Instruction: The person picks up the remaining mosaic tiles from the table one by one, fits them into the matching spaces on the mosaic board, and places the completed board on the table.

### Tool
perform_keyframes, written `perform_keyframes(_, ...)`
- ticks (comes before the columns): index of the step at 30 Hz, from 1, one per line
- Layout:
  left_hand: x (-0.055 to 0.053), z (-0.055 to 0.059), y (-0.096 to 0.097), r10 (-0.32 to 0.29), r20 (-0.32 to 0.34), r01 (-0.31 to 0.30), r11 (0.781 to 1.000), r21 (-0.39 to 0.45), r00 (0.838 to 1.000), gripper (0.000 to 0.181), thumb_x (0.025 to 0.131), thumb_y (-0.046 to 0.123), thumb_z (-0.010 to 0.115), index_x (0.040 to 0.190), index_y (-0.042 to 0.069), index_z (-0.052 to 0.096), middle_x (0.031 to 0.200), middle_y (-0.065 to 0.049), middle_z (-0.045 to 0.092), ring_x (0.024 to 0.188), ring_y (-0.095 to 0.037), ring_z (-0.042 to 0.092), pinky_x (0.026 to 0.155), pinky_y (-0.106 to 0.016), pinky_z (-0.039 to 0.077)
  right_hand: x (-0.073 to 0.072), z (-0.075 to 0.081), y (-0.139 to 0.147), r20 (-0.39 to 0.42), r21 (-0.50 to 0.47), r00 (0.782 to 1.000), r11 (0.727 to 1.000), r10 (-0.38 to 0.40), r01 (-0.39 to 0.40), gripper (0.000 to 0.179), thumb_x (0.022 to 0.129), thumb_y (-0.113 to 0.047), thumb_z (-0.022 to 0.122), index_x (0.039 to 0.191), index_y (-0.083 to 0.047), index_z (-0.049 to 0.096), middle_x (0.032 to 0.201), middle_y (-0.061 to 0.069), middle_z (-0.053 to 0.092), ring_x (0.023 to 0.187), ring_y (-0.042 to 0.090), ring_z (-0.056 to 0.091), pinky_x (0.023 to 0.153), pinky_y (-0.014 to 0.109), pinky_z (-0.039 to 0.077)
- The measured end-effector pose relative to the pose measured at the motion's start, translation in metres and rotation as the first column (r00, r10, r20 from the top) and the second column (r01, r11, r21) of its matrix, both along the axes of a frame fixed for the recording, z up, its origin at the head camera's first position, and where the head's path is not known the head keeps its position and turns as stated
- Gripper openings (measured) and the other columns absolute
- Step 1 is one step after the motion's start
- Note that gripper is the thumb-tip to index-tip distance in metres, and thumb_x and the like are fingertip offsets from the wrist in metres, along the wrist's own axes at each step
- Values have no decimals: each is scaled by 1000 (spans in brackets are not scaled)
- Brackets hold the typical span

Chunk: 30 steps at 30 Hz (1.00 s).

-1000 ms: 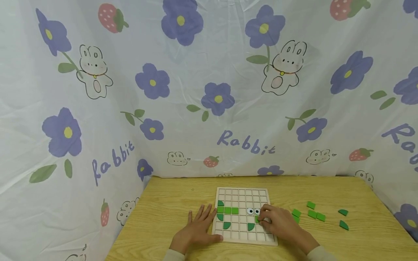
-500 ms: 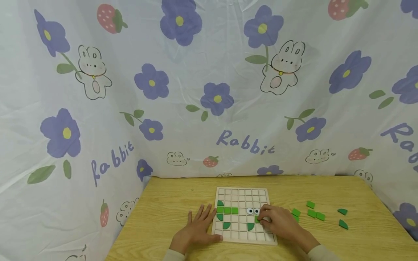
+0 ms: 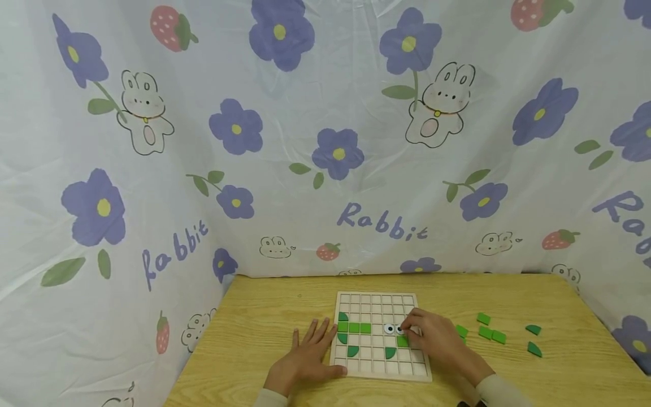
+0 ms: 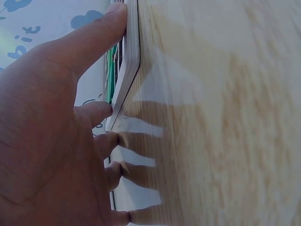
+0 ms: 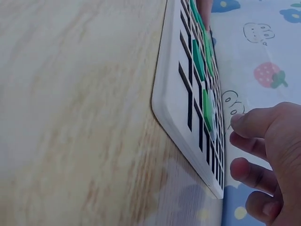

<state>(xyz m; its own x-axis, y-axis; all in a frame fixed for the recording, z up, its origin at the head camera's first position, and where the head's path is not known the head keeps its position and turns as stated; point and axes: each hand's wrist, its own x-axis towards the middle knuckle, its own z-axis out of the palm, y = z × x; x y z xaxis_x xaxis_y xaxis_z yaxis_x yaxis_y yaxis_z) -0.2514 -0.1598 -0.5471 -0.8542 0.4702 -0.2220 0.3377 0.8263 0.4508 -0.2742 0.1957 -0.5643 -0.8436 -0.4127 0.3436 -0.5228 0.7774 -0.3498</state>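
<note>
A pale wooden grid board (image 3: 373, 363) lies on the table between the hands. My left hand (image 3: 305, 359) has its fingers spread; thumb and index finger touch the board's left edge, as the left wrist view also shows. My right hand (image 3: 437, 339) hovers over the board's right side. In the right wrist view its loosely bent fingers (image 5: 256, 123) are apart from the board and hold nothing. Below the fingertips a green square tile (image 3: 403, 341) sits in a cell, under two round eye pieces (image 3: 389, 328). A row of green squares (image 3: 354, 328) and several dark green quarter-round tiles (image 3: 390, 353) also lie in cells.
Right of the board lie several loose green square tiles (image 3: 485, 333), some partly behind the right hand. Further right are two dark green quarter-round tiles (image 3: 534, 349). A printed cloth (image 3: 295, 226) hangs behind the wooden table (image 3: 264, 308).
My right hand has let go of the green square tile and risen slightly away from it. The tile stays in its cell, now more visible. My left hand has not moved.
</note>
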Motion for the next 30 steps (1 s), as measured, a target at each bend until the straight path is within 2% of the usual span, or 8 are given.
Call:
perform_keyframes(3, -1, 0, -1, 2, 3, -2, 1000, 1, 1000, 102, 95, 67, 68, 172, 18, 23, 181, -10, 11, 167, -42, 3, 125, -80, -2, -2, 2, -2, -7, 19, 1000, 1000, -10, 10, 6, 94, -24, 83, 100, -25, 81, 100, -14, 71, 75, -4, 62, 59, 19, 48)
perform_keyframes(11, 0, 0, -1, 4, 13, -4, 1000, 4, 1000, 103, 94, 69, 67, 172, 19, 22, 181, -9, 10, 168, -41, 2, 125, -79, -3, -6, 3, -6, 42, 54, 999, 998, -26, 24, 10, 96, -24, 81, 106, -22, 82, 99, -13, 70, 77, -1, 65, 57, 21, 48)
perform_keyframes(17, 0, 1, 0, 1, 1, -1, 1000, -3, 1000, 103, 94, 69, 68, 172, 18, 23, 181, -10, 12, 168, -41, 4, 125, -80, -2, -8, 2, -7, 80, 72, 996, 997, -24, 18, 13, 97, -23, 79, 110, -20, 82, 98, -12, 67, 73, -2, 59, 55, 21, 43)
perform_keyframes(25, 0, 0, 0, 5, -2, -5, 1000, -2, 1000, 103, 94, 69, 68, 172, 19, 23, 181, -9, 12, 168, -41, 3, 125, -79, -3, -12, 1, -7, 90, 47, 996, 999, 20, -24, 17, 98, -19, 77, 115, -19, 82, 104, -6, 69, 70, -4, 54, 54, 20, 40)
perform_keyframes(30, 0, 1, 0, 3, 6, -3, 1000, -1, 1000, 102, 95, 67, 68, 172, 19, 22, 181, -10, 11, 167, -42, 3, 125, -80, -3, -13, 2, -9, 116, 34, 993, 999, 25, -29, 14, 97, -17, 78, 110, -19, 82, 102, -7, 67, 71, -3, 55, 54, 21, 40)
